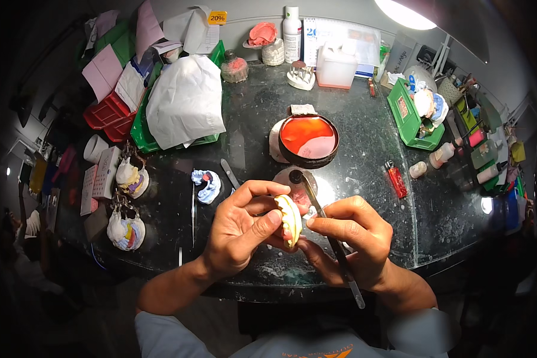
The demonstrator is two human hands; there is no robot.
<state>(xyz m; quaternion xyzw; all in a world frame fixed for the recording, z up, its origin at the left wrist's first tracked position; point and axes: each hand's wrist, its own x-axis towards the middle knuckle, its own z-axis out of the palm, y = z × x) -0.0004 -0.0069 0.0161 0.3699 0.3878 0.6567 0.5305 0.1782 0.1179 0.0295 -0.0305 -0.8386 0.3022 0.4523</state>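
In front of my chest, my left hand (pixel 241 230) grips a pale yellow dental piece (pixel 288 221) with a row of teeth and some pink along it, held upright between thumb and fingers. My right hand (pixel 358 238) is closed round a long slim tool (pixel 340 253), slanting from a dark round tip at the upper left to a flat pale end at the lower right. A small whitish bit shows at the right fingertips; its kind is unclear. Just beyond the hands, a pink and white form (pixel 301 185) is partly hidden. Farther back stands a round dark pan (pixel 308 161) of red, shiny material.
Dental models on articulators (pixel 127 231) stand at the left, near a blue and white dental model (pixel 206 186) and a metal spatula (pixel 229 173). A red lighter (pixel 395 180) lies at the right. Green bins (pixel 409 116) and a translucent jug (pixel 336 67) stand farther back.
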